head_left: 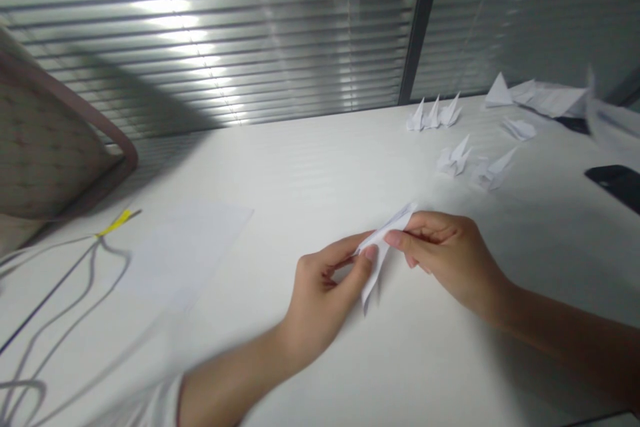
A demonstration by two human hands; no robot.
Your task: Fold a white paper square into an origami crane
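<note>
A folded piece of white paper (384,248) is held just over the table between my two hands, with one narrow point hanging toward me. My left hand (327,293) pinches its left edge, thumb on top. On the upper right part, my right hand (443,250) grips the same paper between thumb and bent fingers. Beyond my hands stand several folded paper cranes (454,159), some in a row near the blinds. A flat white sheet (187,253) lies on the table to the left of my left hand.
Grey cables with a yellow tag (119,221) run along the left side. A padded chair or bag-like thing (50,140) stands at the far left. Blinds (225,40) border the table's back edge. At right lie a dark phone (617,183) and more folded papers (555,99).
</note>
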